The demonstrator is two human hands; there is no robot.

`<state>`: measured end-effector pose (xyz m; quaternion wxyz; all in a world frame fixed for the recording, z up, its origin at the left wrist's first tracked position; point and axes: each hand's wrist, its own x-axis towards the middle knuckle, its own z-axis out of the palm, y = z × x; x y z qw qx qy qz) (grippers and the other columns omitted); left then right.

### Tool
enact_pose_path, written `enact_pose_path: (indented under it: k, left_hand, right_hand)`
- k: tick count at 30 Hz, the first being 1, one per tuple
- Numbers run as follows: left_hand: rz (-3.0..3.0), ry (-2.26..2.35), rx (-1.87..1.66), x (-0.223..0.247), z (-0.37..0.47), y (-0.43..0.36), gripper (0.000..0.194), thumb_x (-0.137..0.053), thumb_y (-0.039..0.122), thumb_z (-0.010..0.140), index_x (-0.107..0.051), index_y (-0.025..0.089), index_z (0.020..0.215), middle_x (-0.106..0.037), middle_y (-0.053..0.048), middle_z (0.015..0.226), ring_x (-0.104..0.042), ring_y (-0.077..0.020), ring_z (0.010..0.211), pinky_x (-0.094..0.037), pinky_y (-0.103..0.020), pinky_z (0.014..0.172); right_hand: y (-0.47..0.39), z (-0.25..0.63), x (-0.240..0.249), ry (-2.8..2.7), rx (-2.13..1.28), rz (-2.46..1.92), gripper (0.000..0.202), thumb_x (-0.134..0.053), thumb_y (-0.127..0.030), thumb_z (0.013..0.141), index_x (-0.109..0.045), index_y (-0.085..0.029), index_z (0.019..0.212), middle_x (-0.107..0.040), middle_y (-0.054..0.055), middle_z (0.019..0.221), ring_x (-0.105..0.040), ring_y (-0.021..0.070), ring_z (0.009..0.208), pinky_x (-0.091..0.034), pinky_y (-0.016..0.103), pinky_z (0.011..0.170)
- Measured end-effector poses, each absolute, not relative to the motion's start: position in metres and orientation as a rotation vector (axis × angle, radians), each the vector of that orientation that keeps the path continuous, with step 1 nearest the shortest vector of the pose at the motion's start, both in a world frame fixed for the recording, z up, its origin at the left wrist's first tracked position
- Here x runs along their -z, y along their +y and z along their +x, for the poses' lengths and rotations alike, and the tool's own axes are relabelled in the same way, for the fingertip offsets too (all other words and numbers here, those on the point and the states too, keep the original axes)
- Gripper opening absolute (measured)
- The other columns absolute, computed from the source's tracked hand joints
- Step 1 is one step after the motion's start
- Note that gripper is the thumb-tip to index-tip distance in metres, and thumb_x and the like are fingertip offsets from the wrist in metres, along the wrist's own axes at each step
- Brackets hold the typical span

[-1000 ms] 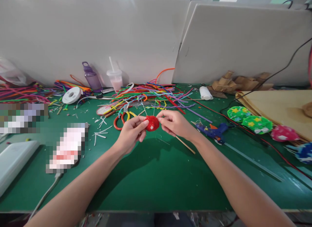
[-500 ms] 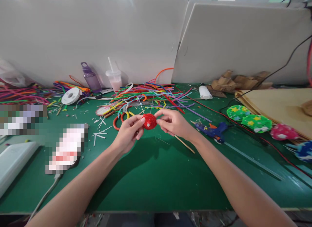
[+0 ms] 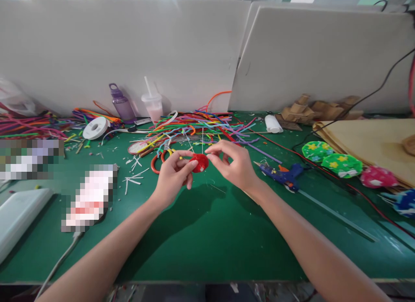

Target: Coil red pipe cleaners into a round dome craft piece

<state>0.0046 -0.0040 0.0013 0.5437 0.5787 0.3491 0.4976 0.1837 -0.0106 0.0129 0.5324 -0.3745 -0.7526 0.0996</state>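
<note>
A small round red fuzzy piece (image 3: 199,163) with a white spot is pinched between the thumb and fingers of my left hand (image 3: 175,174). Thin white stems (image 3: 202,139) stick up behind it. My right hand (image 3: 231,163) is just right of the red piece, thumb and index fingertips brought close together. Whether anything fine lies between those fingertips is too small to tell. Orange-handled scissors (image 3: 154,162) lie behind my left hand, partly covered by it.
Colourful pipe cleaners (image 3: 194,124) are heaped at the back. A blue glue gun (image 3: 285,176) lies right of my right hand, near green decorated pieces (image 3: 342,165). A purple bottle (image 3: 123,106), a cup (image 3: 153,107) and a white spool (image 3: 95,128) stand behind on the left.
My right fingertips have come off the red piece and lifted slightly. The red piece has turned a little in my left hand, and its white spot has shifted.
</note>
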Motion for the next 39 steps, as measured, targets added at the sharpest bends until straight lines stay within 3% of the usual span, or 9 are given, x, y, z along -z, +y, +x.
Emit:
enact_pose_path:
  k: [3, 6, 12, 21, 26, 29, 32, 39]
  left_hand:
    - [1.444, 0.799, -1.167, -0.0015, 0.0055, -0.0071, 0.025, -0.068, 0.030, 0.079, -0.053, 0.017, 0.094, -0.067, 0.002, 0.063, -0.049, -0.0056, 0.031, -0.029, -0.017, 0.032]
    - [1.480, 0.786, -1.187, -0.0020, 0.0059, -0.0088, 0.025, -0.068, 0.030, 0.079, -0.052, 0.017, 0.094, -0.066, 0.004, 0.061, -0.050, -0.0060, 0.031, -0.033, -0.017, 0.032]
    - [1.504, 0.784, -1.179, -0.0027, 0.0059, -0.0094, 0.019, -0.066, 0.027, 0.081, -0.054, 0.016, 0.090, -0.065, 0.004, 0.059, -0.050, -0.0057, 0.030, -0.031, -0.016, 0.031]
    - [1.498, 0.793, -1.173, -0.0019, 0.0051, -0.0094, 0.012, -0.066, 0.023, 0.081, -0.057, 0.015, 0.080, -0.066, 0.002, 0.059, -0.050, -0.0045, 0.031, -0.028, -0.015, 0.030]
    - [1.506, 0.799, -1.163, -0.0024, 0.0048, -0.0097, 0.013, -0.065, 0.025, 0.082, -0.057, 0.015, 0.084, -0.065, 0.002, 0.058, -0.051, -0.0055, 0.032, -0.027, -0.015, 0.030]
    - [1.492, 0.799, -1.182, -0.0035, 0.0048, -0.0093, 0.018, -0.063, 0.028, 0.084, -0.055, 0.017, 0.095, -0.063, 0.004, 0.053, -0.052, -0.0077, 0.032, -0.029, -0.016, 0.031]
    - [1.469, 0.786, -1.214, -0.0044, 0.0044, -0.0081, 0.022, -0.059, 0.032, 0.087, -0.054, 0.018, 0.103, -0.064, 0.003, 0.054, -0.053, -0.0087, 0.034, -0.033, -0.017, 0.033]
    - [1.420, 0.795, -1.247, -0.0031, 0.0028, -0.0044, 0.017, -0.059, 0.031, 0.087, -0.060, 0.017, 0.096, -0.057, 0.004, 0.043, -0.050, -0.0082, 0.033, -0.029, -0.017, 0.033]
  right_hand:
    - [-0.0135, 0.1784, -0.0140, -1.964, 0.043, -0.804, 0.012, -0.054, -0.015, 0.089, -0.065, -0.021, 0.090, -0.067, 0.005, 0.090, -0.059, 0.0180, 0.086, -0.048, 0.033, 0.075]
    - [-0.0145, 0.1758, -0.0136, -2.036, 0.117, -0.785, 0.014, -0.053, -0.014, 0.089, -0.064, -0.021, 0.093, -0.068, 0.005, 0.093, -0.057, 0.0196, 0.090, -0.048, 0.038, 0.083]
    - [-0.0129, 0.1752, -0.0088, -2.045, 0.037, -0.779, 0.022, -0.050, -0.010, 0.090, -0.062, -0.020, 0.105, -0.070, 0.004, 0.096, -0.056, 0.0195, 0.091, -0.050, 0.038, 0.083]
    - [-0.0130, 0.1775, -0.0101, -2.082, 0.011, -0.824, 0.025, -0.053, -0.011, 0.088, -0.065, -0.022, 0.108, -0.072, 0.003, 0.098, -0.056, 0.0204, 0.093, -0.050, 0.037, 0.084]
    - [-0.0119, 0.1784, -0.0102, -2.062, -0.032, -0.813, 0.026, -0.053, -0.011, 0.088, -0.064, -0.022, 0.108, -0.071, 0.003, 0.101, -0.057, 0.0196, 0.094, -0.050, 0.038, 0.086]
    - [-0.0119, 0.1793, -0.0109, -1.983, -0.077, -0.805, 0.028, -0.048, -0.010, 0.090, -0.062, -0.023, 0.111, -0.070, 0.004, 0.102, -0.060, 0.0184, 0.093, -0.050, 0.036, 0.081]
    - [-0.0122, 0.1806, -0.0127, -1.817, -0.111, -0.850, 0.030, -0.046, -0.009, 0.088, -0.060, -0.022, 0.111, -0.067, 0.006, 0.106, -0.060, 0.0171, 0.088, -0.050, 0.030, 0.065]
    - [-0.0100, 0.1805, -0.0124, -1.708, -0.175, -0.925, 0.014, -0.051, -0.012, 0.085, -0.061, -0.019, 0.090, -0.065, 0.006, 0.093, -0.057, 0.0139, 0.073, -0.040, 0.024, 0.049]
